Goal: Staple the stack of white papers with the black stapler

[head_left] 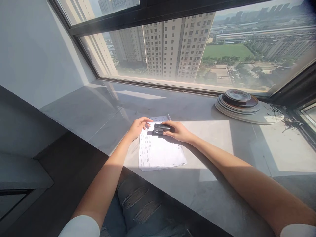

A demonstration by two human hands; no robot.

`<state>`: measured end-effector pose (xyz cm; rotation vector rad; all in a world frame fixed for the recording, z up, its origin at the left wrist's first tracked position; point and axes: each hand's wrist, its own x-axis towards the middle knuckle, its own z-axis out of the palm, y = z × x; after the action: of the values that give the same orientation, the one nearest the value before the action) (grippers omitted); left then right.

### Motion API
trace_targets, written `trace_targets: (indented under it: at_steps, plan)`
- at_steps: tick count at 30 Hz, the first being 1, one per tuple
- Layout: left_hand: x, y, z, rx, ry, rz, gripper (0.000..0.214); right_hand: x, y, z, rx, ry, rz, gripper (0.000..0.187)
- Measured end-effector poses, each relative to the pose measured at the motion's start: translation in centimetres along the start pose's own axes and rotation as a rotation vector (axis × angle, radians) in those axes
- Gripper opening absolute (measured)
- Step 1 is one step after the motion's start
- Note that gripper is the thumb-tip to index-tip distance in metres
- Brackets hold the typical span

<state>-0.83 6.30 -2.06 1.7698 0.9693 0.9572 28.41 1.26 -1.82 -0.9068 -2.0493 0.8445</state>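
A black stapler (164, 127) is gripped in my right hand (179, 131), its front end pointing left above a white sheet of paper (163, 153). The sheet lies on the grey stone sill, with rows of short dark dashes along its left side and top. Its lower right corner looks slightly creased. Beside the sheet's upper left edge rests my left hand (138, 127), with fingers loosely bent and apart, just left of the stapler. Nothing can be made out in those fingers. A shadow falls under the stapler and right hand.
A stack of plates (235, 103) stands at the right by the window, close to some dark, tangled twig-like bits (292, 123). The window frame (163, 86) bounds the grey sill (98, 115) at the back. Its front edge runs diagonally above my jeans (140, 204).
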Motion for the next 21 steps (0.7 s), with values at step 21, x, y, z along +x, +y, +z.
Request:
trace_targets:
  at_steps: [21]
  plan:
    - [-0.36,-0.42,0.23,-0.168,0.006,-0.157,0.054,0.45,0.22,-0.56,0.236,0.118,0.201,0.041]
